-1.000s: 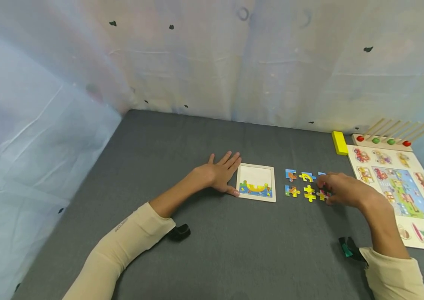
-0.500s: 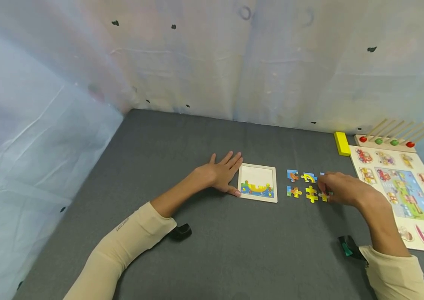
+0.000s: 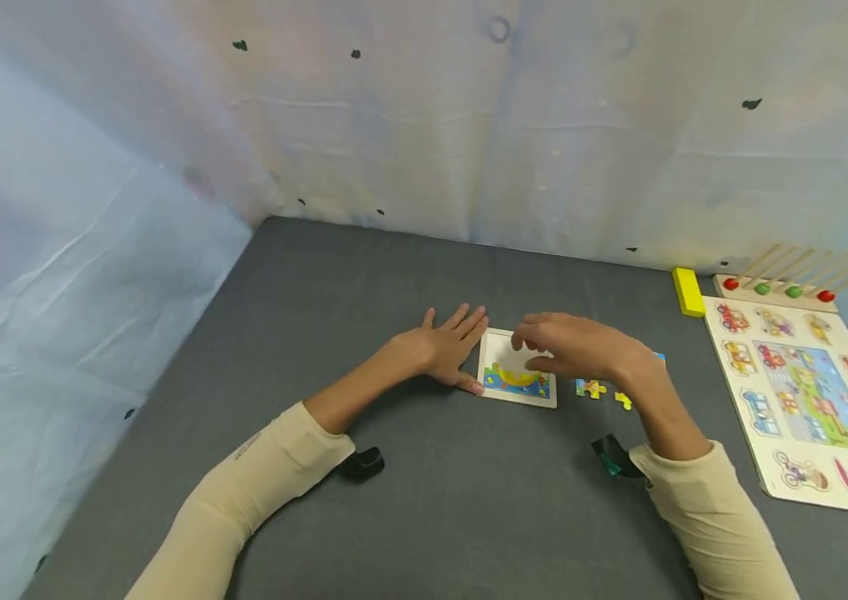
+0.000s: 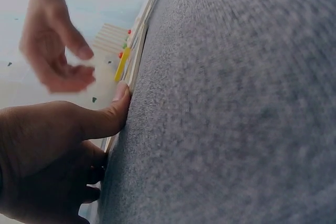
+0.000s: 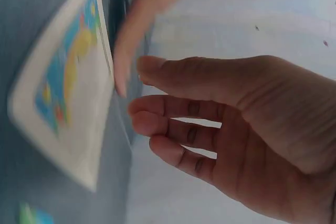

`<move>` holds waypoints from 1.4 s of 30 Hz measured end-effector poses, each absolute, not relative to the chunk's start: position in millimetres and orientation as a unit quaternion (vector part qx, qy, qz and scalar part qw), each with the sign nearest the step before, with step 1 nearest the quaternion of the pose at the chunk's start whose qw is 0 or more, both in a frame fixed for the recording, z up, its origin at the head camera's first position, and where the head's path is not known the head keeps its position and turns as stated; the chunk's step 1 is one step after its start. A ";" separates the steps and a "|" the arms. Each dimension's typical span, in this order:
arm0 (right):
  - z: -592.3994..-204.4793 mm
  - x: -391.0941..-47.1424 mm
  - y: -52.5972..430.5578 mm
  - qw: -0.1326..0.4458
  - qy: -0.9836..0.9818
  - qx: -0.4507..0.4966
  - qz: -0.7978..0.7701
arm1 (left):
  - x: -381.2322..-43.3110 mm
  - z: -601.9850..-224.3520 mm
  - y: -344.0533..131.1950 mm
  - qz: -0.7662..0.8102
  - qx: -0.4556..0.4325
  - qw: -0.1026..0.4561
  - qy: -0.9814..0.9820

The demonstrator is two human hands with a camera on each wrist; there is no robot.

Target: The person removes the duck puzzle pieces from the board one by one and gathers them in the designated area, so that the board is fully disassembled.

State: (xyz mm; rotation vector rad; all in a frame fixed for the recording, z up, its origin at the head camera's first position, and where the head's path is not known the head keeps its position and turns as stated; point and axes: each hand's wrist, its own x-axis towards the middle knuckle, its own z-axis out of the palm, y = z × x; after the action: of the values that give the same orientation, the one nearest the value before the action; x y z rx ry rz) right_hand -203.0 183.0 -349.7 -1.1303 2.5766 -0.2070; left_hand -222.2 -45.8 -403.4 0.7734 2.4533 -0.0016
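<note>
A small square puzzle tray (image 3: 497, 346) lies flat, its lower part filled with a blue, yellow and green picture (image 3: 517, 381) and its upper part bare. My left hand (image 3: 442, 346) rests at the tray's left edge with fingers spread; the thumb touches the lower left corner. Over the tray hovers my right hand (image 3: 581, 346), its fingers loosely bent. In the right wrist view nothing shows between the thumb and fingertips of the right hand (image 5: 247, 114). Loose jigsaw pieces (image 3: 591, 388) lie right of the tray, partly hidden by the right hand and forearm.
To the right lies a large white picture board (image 3: 757, 454) with vehicle and toy pictures. Behind it stand a wooden peg rack (image 3: 776, 293) with red and green beads and a yellow block (image 3: 689, 292). A pale curtain (image 3: 424, 133) borders the grey table (image 3: 431, 517).
My right hand has moved left from the loose jigsaw pieces to above the tray. The left hand has stayed at the tray's edge.
</note>
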 end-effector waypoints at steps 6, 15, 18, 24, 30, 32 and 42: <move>-375.0 -205.3 160.2 0.199 0.890 -0.402 -0.076 | -220.7 -404.7 -42.5 0.001 0.286 0.287 0.914; -387.0 -207.9 157.4 0.203 0.884 -0.401 -0.129 | -221.7 -402.2 -42.4 -0.003 0.289 0.287 0.913; -386.5 -208.3 157.0 0.210 0.886 -0.393 -0.127 | -222.2 -400.6 -42.2 0.000 0.289 0.291 0.912; -386.7 -209.0 157.2 0.224 0.881 -0.386 -0.157 | -221.6 -399.3 -43.9 0.001 0.291 0.292 0.911; -382.1 -208.1 160.1 0.227 0.863 -0.411 -0.187 | -221.2 -399.3 -45.5 0.007 0.292 0.292 0.911; -380.0 -208.4 161.1 0.225 0.856 -0.423 -0.197 | -221.6 -399.5 -45.9 0.007 0.292 0.292 0.911; -384.5 -214.4 162.2 0.215 0.838 -0.441 -0.240 | -222.9 -402.3 -45.8 0.008 0.290 0.288 0.913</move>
State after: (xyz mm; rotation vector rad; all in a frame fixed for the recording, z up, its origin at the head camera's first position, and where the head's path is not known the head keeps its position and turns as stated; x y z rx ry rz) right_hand -214.4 162.2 -384.5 -1.2245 2.3233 -0.6654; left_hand -222.9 -45.8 -402.3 0.7734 2.4376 0.0223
